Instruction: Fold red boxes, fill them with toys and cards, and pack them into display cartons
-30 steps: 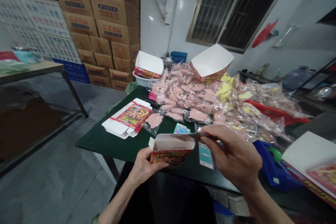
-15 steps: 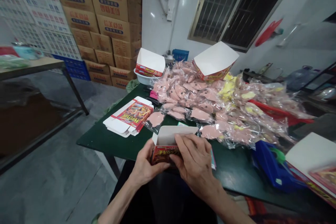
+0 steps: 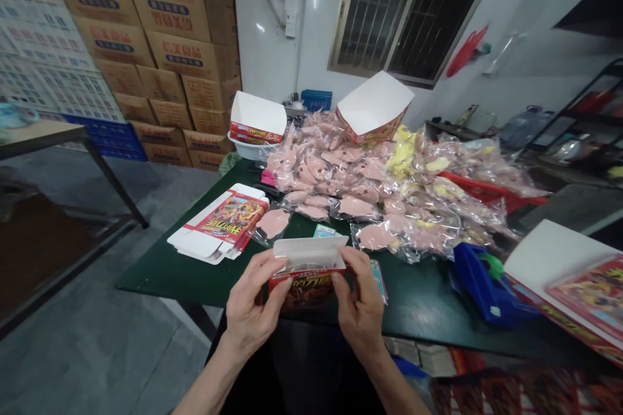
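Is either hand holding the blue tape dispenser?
No, the left hand and right hand hold the printed carton; the blue tape dispenser sits on the table.

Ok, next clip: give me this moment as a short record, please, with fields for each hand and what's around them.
Left hand: holds the left end of a carton
Right hand: holds the carton's right end
Carton: open, white inside, red print outside
Table: dark green; holds a flat carton and pink items in clear bags
Behind: stacked cardboard boxes
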### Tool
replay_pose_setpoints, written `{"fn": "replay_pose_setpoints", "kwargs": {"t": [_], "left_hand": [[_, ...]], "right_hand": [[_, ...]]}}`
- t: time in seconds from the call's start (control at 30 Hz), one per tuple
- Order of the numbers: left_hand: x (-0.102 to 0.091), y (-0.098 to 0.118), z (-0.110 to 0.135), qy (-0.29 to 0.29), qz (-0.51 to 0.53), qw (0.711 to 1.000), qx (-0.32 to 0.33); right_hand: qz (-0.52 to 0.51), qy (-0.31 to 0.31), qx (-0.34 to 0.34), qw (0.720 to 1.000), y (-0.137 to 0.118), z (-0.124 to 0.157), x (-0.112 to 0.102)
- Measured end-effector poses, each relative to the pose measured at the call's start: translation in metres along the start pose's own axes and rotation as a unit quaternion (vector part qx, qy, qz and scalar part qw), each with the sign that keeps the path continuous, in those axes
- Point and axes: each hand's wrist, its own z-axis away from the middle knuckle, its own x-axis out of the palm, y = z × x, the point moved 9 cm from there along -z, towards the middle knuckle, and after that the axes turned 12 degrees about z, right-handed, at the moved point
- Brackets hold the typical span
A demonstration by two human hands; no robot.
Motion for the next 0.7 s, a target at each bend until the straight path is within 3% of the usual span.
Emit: {"fn": "replay_pose_setpoints", "kwargs": {"t": [0.1,0.23,0.33,0.43,0.53,0.63,0.7], "left_hand": [[-0.003,0.005,-0.012,0.005,0.010,1.000,-0.016],[-0.003,-0.010,-0.018,0.037,0.081,0.988,-0.127],[0.004,-0.029,-0.016,0.089,0.256,0.931,-0.243],[0.018,-0.036,-0.018,0.084,0.378,0.866,-0.317],[0.022,-0.030,-0.027,0.052,0.386,0.870,-0.301],[0.018,-0.029,-0.029,0.074,0.393,0.872,-0.282],[0.017,-0.031,-0.025,0.087,0.403,0.863,-0.291]], "right_hand": [[0.026,0.009,-0.071,0.997,-0.014,-0.005,-0.004],[0.014,0.000,-0.042,0.999,-0.012,-0.009,-0.009],[-0.055,-0.005,0.056,0.997,0.002,-0.012,-0.012],[-0.092,-0.075,0.092,0.989,0.006,-0.016,-0.005],[-0.090,-0.119,0.041,0.988,-0.003,-0.021,-0.004],[-0.097,-0.108,0.029,0.989,-0.004,-0.021,-0.011],[-0.101,-0.137,0.035,0.985,-0.004,-0.017,-0.009]]}}
